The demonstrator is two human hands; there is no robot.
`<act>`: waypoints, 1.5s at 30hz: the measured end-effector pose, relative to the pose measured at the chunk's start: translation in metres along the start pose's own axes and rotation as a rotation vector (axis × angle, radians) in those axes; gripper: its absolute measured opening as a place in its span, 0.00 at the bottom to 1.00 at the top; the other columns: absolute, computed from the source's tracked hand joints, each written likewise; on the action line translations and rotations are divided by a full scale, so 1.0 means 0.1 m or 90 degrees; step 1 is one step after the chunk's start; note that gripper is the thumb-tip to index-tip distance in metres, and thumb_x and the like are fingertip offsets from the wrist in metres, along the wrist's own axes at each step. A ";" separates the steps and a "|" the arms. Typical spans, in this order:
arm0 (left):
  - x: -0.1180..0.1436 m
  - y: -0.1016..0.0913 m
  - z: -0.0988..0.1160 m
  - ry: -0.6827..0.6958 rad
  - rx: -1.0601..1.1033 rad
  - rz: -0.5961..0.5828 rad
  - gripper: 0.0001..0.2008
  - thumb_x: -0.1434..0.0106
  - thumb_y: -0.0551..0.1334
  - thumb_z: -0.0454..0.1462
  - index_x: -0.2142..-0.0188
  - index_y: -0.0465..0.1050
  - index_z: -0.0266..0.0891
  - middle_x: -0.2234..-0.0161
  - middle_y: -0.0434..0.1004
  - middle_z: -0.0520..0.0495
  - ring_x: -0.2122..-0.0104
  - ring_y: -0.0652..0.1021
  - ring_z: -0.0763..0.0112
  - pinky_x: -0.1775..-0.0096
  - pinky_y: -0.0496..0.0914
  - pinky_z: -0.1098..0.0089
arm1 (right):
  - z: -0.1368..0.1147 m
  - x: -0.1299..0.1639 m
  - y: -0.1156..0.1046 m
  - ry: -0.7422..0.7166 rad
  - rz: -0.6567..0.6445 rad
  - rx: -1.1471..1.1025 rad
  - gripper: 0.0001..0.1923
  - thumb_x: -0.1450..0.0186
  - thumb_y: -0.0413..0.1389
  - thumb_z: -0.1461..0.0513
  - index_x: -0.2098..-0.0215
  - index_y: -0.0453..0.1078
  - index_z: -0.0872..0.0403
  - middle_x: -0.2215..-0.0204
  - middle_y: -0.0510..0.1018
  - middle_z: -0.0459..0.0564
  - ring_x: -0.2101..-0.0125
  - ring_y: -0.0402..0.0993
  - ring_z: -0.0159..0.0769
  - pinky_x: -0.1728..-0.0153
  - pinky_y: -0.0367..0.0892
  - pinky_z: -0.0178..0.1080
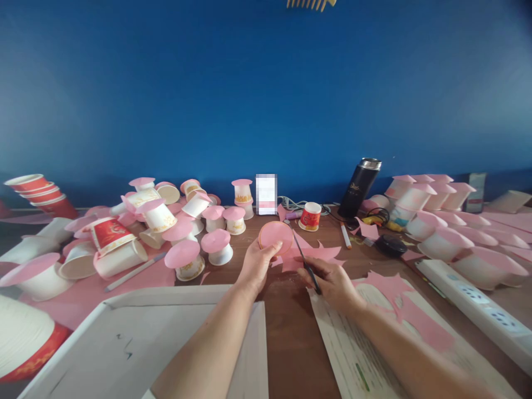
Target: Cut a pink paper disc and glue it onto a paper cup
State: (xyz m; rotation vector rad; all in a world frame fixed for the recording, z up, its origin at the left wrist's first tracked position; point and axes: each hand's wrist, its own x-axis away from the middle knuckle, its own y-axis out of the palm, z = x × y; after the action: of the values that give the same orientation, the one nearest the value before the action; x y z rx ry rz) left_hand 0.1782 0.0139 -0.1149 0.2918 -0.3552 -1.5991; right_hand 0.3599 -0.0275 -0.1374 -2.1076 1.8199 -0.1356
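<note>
Scissors (305, 259) in right hand (332, 281), fingers closed round the handles, blades pointing up toward the pink paper disc (276, 236). Left hand (256, 265) pinches that disc by its lower edge, held upright above the brown table (291, 332). Pink offcuts (310, 256) lie just right of the disc, under the blades. Red-print paper cup (310, 216) stands behind the disc, black flask (359, 187) further right. Pink-capped cups (218, 246) cluster left of the disc.

No readable text anywhere
The black flask (359, 187) right of centre bears a gold mark too small to read; print on the red cups (310, 216) and the lined sheet (353, 343) at lower right is blurred, and the centre card (266, 194) is pixelated
</note>
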 end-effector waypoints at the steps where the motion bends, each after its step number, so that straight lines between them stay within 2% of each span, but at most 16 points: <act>1: 0.00 0.00 0.00 0.000 -0.001 0.001 0.16 0.49 0.70 0.41 0.63 0.75 0.36 0.68 0.76 0.48 0.73 0.71 0.77 0.71 0.63 0.76 | -0.01 0.00 0.00 -0.001 -0.001 0.003 0.23 0.38 0.57 0.52 0.51 0.73 0.59 0.78 0.68 0.44 0.77 0.61 0.29 0.75 0.59 0.32; 8: 0.02 0.01 0.03 -0.016 0.007 0.012 0.17 0.51 0.71 0.42 0.63 0.75 0.37 0.70 0.77 0.49 0.76 0.70 0.78 0.72 0.63 0.74 | -0.03 0.00 0.00 -0.007 0.000 -0.001 0.23 0.38 0.57 0.53 0.50 0.73 0.59 0.79 0.67 0.43 0.77 0.61 0.28 0.75 0.60 0.32; 15: 0.01 0.01 0.03 -0.016 0.006 0.022 0.17 0.51 0.71 0.42 0.63 0.76 0.38 0.69 0.77 0.50 0.76 0.70 0.78 0.72 0.62 0.75 | -0.01 0.00 -0.01 0.010 0.024 0.036 0.23 0.39 0.58 0.53 0.50 0.73 0.58 0.78 0.71 0.45 0.76 0.63 0.30 0.75 0.61 0.33; 26: -0.11 -0.08 -0.03 0.008 0.092 0.095 0.17 0.54 0.73 0.41 0.66 0.73 0.37 0.70 0.74 0.51 0.75 0.69 0.80 0.70 0.63 0.75 | 0.06 -0.03 0.00 0.023 0.018 0.024 0.26 0.39 0.58 0.52 0.47 0.71 0.58 0.78 0.72 0.44 0.75 0.66 0.31 0.72 0.63 0.33; 32: -0.15 -0.15 -0.01 0.025 0.120 0.128 0.18 0.56 0.73 0.42 0.68 0.73 0.36 0.70 0.73 0.52 0.72 0.70 0.79 0.68 0.63 0.75 | 0.01 -0.03 -0.03 -0.028 0.059 0.097 0.22 0.38 0.57 0.51 0.53 0.74 0.57 0.77 0.71 0.45 0.76 0.66 0.31 0.75 0.62 0.32; 37: -0.15 -0.16 0.02 0.058 0.103 0.120 0.17 0.54 0.72 0.45 0.72 0.71 0.37 0.75 0.69 0.54 0.74 0.68 0.79 0.69 0.61 0.75 | -0.02 -0.02 -0.05 -0.091 0.076 0.146 0.16 0.39 0.58 0.53 0.60 0.76 0.56 0.75 0.73 0.46 0.75 0.67 0.32 0.73 0.64 0.32; 45: -0.12 -0.13 0.04 0.065 0.051 0.067 0.12 0.50 0.70 0.42 0.73 0.71 0.37 0.76 0.68 0.54 0.74 0.67 0.78 0.68 0.61 0.74 | 0.00 -0.02 -0.05 -0.121 0.061 0.190 0.16 0.37 0.57 0.53 0.59 0.75 0.55 0.68 0.79 0.50 0.69 0.73 0.37 0.66 0.68 0.35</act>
State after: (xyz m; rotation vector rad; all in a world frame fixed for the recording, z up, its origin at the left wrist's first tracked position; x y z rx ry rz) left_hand 0.1653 0.0264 -0.1171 0.4079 -0.3506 -1.4627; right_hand 0.3639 -0.0253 -0.1355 -1.7628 1.6703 -0.1661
